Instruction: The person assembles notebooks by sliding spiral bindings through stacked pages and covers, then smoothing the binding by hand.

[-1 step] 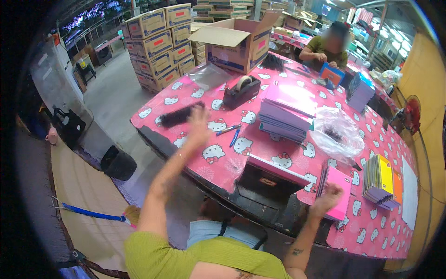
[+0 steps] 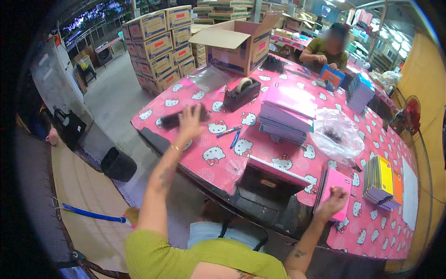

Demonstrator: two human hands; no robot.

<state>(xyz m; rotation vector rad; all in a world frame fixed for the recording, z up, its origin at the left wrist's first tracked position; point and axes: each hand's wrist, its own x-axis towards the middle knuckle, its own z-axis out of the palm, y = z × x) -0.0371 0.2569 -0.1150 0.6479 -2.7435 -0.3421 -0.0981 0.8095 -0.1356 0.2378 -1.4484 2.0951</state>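
My left hand (image 2: pixel 190 122) is spread over one end of a bundle of thin black binding coils (image 2: pixel 171 121) at the table's left side; its fingers are apart. Whether they touch the coils I cannot tell. My right hand (image 2: pixel 335 201) is curled closed above a pink spiral notebook (image 2: pixel 338 182); anything inside the fingers is hidden. Between my arms, at the table's near edge, a black stand (image 2: pixel 267 182) bears a pink-topped stack of sheets (image 2: pixel 278 171). A pen (image 2: pixel 228 132) and a blue slim tool (image 2: pixel 235 139) lie beyond it.
Around the pink-patterned table (image 2: pixel 213 174) stand a tape dispenser (image 2: pixel 242 94), a tall notebook stack (image 2: pixel 285 116), a clear plastic bag (image 2: pixel 338 139), yellow notebooks (image 2: pixel 378 179) and an open carton (image 2: pixel 227 58). Across it, a person (image 2: pixel 327 51) handles a blue-edged notebook (image 2: pixel 331 76).
My left hand has moved slightly forward and left onto the black coils, its fingers spreading. My right hand has shifted slightly right and down over the pink notebook.
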